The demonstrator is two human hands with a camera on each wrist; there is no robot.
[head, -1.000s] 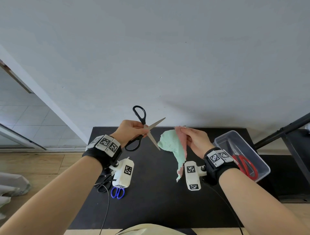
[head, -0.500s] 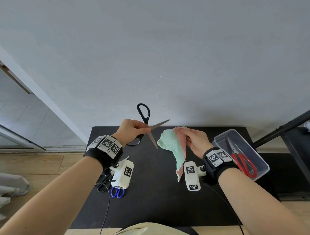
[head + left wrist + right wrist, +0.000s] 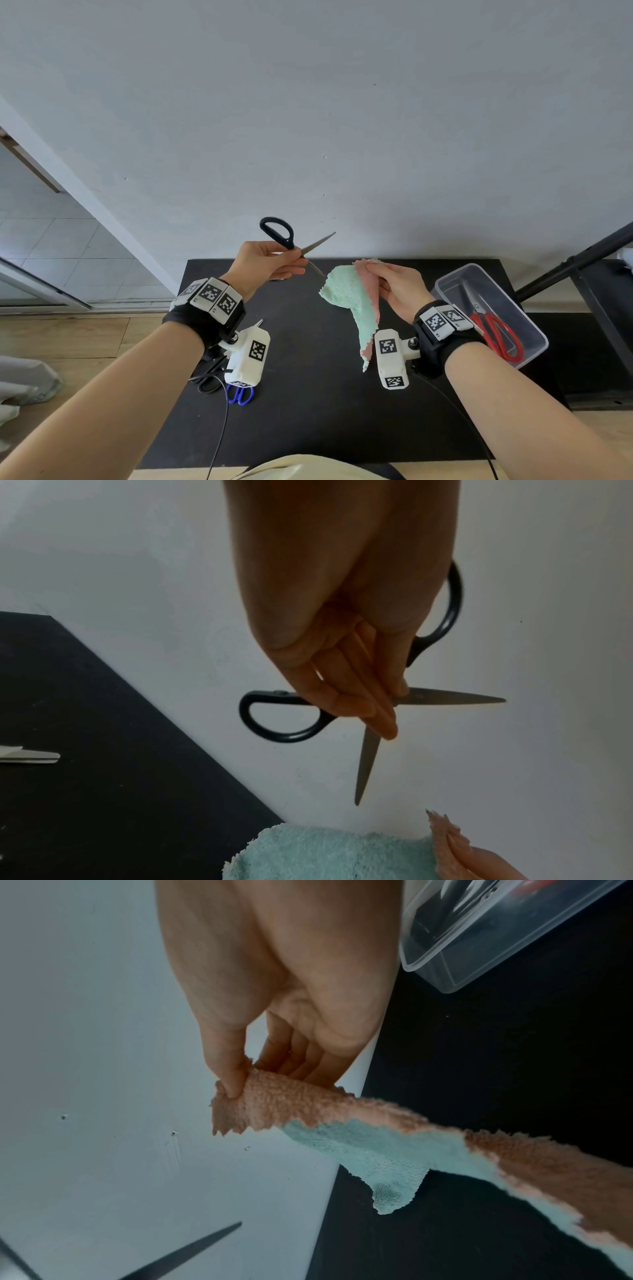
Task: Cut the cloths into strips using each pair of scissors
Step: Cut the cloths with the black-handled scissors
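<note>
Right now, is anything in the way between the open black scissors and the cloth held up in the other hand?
Nothing visible. The black scissors in the left hand are spread open, lower blade tip just short of the cloth pinched by the right hand; only air lies between them.

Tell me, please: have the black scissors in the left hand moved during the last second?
Yes. The black scissors have risen slightly: against the black table's far edge, the upper handle loop sits higher on the wall, and the lower loop is now hidden behind the left hand.
</note>
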